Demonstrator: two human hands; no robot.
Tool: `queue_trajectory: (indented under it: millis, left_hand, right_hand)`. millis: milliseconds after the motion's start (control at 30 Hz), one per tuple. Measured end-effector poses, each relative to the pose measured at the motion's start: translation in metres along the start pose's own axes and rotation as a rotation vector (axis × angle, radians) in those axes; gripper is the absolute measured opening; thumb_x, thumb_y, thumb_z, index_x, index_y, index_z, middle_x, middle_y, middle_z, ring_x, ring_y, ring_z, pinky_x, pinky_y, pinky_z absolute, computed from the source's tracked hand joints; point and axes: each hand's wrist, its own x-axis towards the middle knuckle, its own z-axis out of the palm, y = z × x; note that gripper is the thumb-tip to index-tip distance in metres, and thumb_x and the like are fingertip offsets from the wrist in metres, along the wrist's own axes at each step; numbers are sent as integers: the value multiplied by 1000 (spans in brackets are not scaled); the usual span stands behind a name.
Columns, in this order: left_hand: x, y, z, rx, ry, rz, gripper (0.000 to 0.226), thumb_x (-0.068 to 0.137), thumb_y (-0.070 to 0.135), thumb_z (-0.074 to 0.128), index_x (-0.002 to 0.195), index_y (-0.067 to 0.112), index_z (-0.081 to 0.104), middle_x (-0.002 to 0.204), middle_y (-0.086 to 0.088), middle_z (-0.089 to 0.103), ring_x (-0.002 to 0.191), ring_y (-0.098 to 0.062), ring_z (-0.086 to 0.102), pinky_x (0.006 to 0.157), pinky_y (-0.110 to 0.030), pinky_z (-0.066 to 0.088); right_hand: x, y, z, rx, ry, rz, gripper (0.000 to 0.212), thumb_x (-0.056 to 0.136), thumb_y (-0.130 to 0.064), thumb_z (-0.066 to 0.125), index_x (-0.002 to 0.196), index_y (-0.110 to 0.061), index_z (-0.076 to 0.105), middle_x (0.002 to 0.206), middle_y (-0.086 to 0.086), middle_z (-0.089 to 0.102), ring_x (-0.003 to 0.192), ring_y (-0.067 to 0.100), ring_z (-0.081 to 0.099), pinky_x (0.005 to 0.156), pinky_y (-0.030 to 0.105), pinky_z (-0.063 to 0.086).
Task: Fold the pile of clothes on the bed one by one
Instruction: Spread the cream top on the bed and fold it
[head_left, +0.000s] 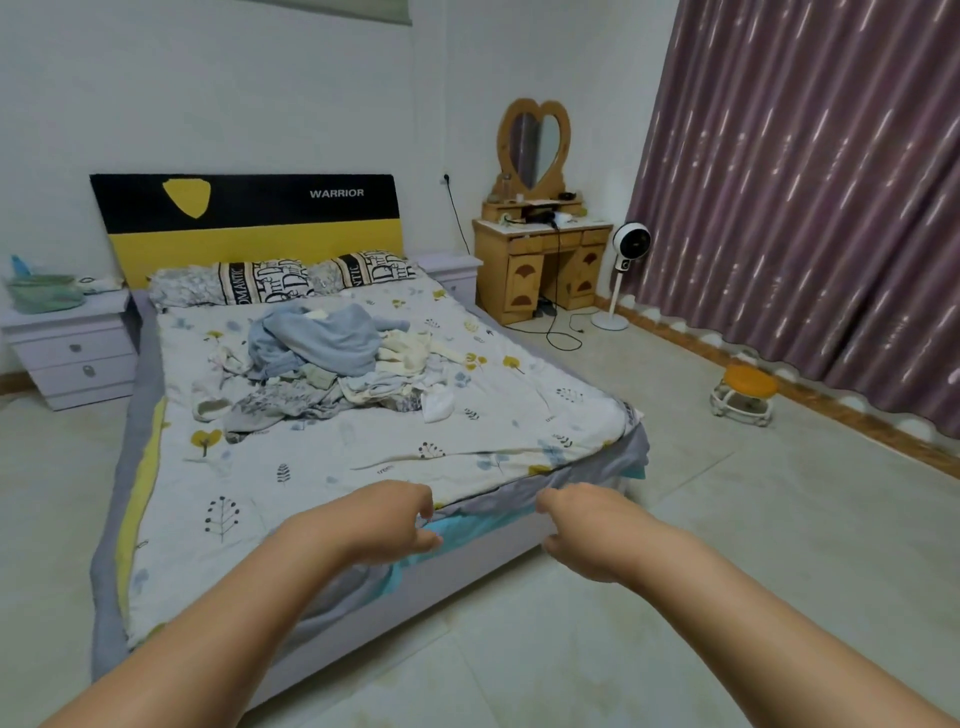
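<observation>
A loose pile of clothes (332, 364) lies in the middle of the bed (363, 457), with a grey-blue garment on top and pale, cream and patterned pieces beneath and around it. Both my arms reach forward over the foot of the bed. My left hand (387, 519) hangs above the bed's near edge with fingers loosely curled, holding nothing. My right hand (582, 530) hovers just off the bed's corner, fingers curled downward and empty. Both hands are well short of the pile.
Two pillows (280, 280) lie against the black and yellow headboard. Nightstands flank the bed, the left nightstand (72, 353) carrying a basket. A wooden dressing table (540, 265), a standing fan (623, 270) and a small orange stool (743, 395) stand right, by the curtain.
</observation>
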Motion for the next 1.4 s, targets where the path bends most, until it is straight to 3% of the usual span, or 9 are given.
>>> queue_trajectory:
  millis: [133, 300, 467, 533, 600, 967, 1400]
  left_hand:
    - [45, -7, -19, -1, 21, 4, 43, 93, 40, 50, 129, 16, 46, 133, -2, 50, 119, -19, 48, 91, -24, 37]
    - [86, -13, -27, -35, -22, 3, 43, 93, 42, 51, 128, 18, 46, 131, -1, 51, 116, -17, 49, 88, -22, 37]
    - [127, -32, -28, -48, -52, -100, 44, 92, 43, 51, 129, 19, 46, 131, 0, 51, 115, -18, 49, 92, -26, 39]
    - [148, -35, -30, -58, -56, -136, 44, 92, 43, 51, 129, 19, 46, 131, -1, 51, 115, -18, 49, 91, -26, 39]
    - [171, -34, -35, -70, -57, -173, 44, 93, 43, 50, 129, 19, 46, 131, -2, 51, 114, -18, 50, 91, -27, 40]
    - [295, -4, -74, -184, 5, -245, 43, 94, 41, 48, 129, 17, 47, 129, -4, 51, 112, -21, 51, 93, -32, 44]
    - [382, -100, -92, -182, -59, -363, 43, 93, 42, 49, 128, 17, 47, 130, -3, 51, 114, -20, 50, 92, -28, 41]
  right_hand:
    - [41, 14, -13, 19, 12, -3, 28, 92, -17, 44, 120, -13, 47, 127, 10, 51, 114, 28, 51, 85, 33, 44]
    - [90, 31, -16, 19, -31, -30, 32, 92, -16, 44, 123, -12, 47, 126, 11, 51, 114, 29, 51, 89, 35, 45]
    - [146, 46, -23, -2, -66, -116, 31, 93, -22, 41, 122, -11, 49, 121, 12, 54, 109, 29, 52, 84, 34, 43]
    - [171, 55, -27, -4, -76, -146, 36, 94, -25, 42, 126, -11, 47, 125, 12, 53, 113, 29, 50, 90, 35, 44]
    - [196, 68, -33, -23, -78, -167, 38, 95, -23, 43, 131, -12, 44, 130, 12, 50, 118, 29, 48, 95, 36, 42]
    - [321, 143, -70, -69, -45, -237, 37, 96, -21, 42, 132, -13, 43, 130, 9, 49, 115, 28, 50, 91, 35, 44]
    - [460, 113, -64, -94, -159, -319, 38, 96, -23, 41, 133, -14, 43, 131, 8, 49, 117, 27, 49, 93, 35, 41]
